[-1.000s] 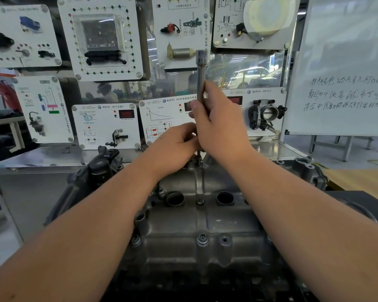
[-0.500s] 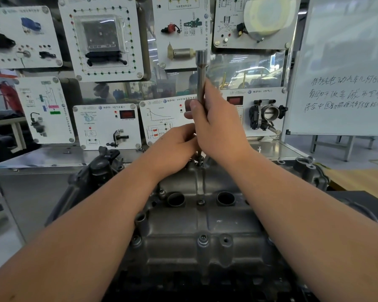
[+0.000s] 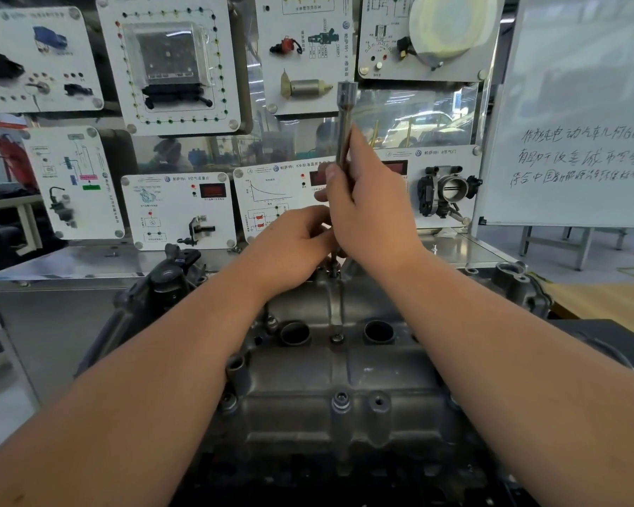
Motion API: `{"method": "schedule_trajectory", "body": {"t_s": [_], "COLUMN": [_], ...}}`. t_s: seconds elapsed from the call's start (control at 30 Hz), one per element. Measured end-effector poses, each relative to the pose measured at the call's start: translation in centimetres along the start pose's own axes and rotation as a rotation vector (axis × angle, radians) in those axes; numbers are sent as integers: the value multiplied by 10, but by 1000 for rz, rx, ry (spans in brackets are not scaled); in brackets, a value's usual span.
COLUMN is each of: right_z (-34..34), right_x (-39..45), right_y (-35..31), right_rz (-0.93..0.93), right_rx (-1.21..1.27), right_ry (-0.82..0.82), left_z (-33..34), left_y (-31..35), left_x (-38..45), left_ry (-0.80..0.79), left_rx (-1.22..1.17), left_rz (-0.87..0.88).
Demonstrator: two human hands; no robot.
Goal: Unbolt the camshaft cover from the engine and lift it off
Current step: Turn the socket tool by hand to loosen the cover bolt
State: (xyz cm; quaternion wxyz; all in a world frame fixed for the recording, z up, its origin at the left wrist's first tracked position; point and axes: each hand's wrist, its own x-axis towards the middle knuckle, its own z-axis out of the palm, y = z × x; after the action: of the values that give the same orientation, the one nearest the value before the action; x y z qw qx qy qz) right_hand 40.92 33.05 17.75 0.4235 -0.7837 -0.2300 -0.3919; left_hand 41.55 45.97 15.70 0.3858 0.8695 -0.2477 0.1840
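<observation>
1. Head view: the right hand [image 3: 370, 210] wraps its fingers around a long socket driver [image 3: 344, 122], standing upright over a bolt [image 3: 333, 272] at the far edge of the camshaft cover [image 3: 337, 382].
2. The left hand [image 3: 290, 250], fingers curled, pinches at the driver's foot beside that bolt.
3. Keep the shaft plumb, press down, and spin steadily so the tip stays seated.
4. Nearer bolts [image 3: 340, 400] on the cover look seated; the cover sits on the engine.
</observation>
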Motion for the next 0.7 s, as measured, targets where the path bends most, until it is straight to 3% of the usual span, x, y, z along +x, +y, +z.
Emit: {"method": "schedule_trajectory", "body": {"t_s": [0.13, 0.4, 0.57, 0.7], "right_z": [-1, 1, -1, -1], "right_x": [-3, -2, -3, -1], "right_y": [-2, -4, -3, -2], "right_rz": [-64, -7, -39, -14], "right_rx": [33, 87, 62, 48], "right_ry": [57, -31, 71, 15], "left_z": [-1, -1, -2, 0], "left_y": [2, 0, -1, 2], "left_x": [0, 0, 1, -1], "left_ry": [9, 0, 14, -5], "left_rx": [-10, 15, 32, -23], "left_rz": [-10, 30, 6, 4]}}
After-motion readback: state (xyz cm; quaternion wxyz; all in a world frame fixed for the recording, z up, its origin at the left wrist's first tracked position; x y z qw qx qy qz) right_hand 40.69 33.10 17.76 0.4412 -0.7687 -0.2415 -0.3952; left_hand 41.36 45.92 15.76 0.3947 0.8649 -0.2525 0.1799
